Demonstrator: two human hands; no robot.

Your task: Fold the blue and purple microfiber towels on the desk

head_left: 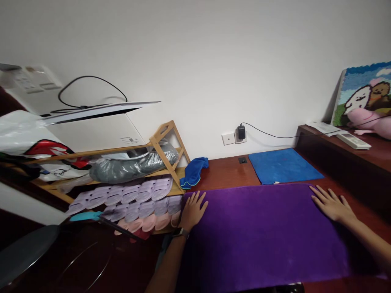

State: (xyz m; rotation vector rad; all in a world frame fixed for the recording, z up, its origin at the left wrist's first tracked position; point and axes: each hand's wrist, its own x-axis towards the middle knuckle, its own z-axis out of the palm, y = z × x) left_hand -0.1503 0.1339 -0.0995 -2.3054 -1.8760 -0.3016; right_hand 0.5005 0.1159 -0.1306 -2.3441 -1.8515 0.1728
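A purple cloth [262, 236] lies spread flat over the dark red wooden surface in front of me. My left hand [193, 210] rests on its far left corner, fingers spread, with a watch on the wrist. At the far right corner, my right hand [334, 205] lies flat with the fingers apart, partly on the cloth's edge. Just behind the purple cloth sits a folded blue cloth [285, 165]. A crumpled blue cloth [194, 173] is beyond my left hand, beside the wooden rack.
A wooden rack [160, 134] on the left holds lilac and pink slippers [146, 203] and plastic-wrapped items. A black charger [241, 131] is plugged into the wall, its cable running right. The raised ledge on the right bears a remote control [354, 141] and a pink plush toy [372, 122].
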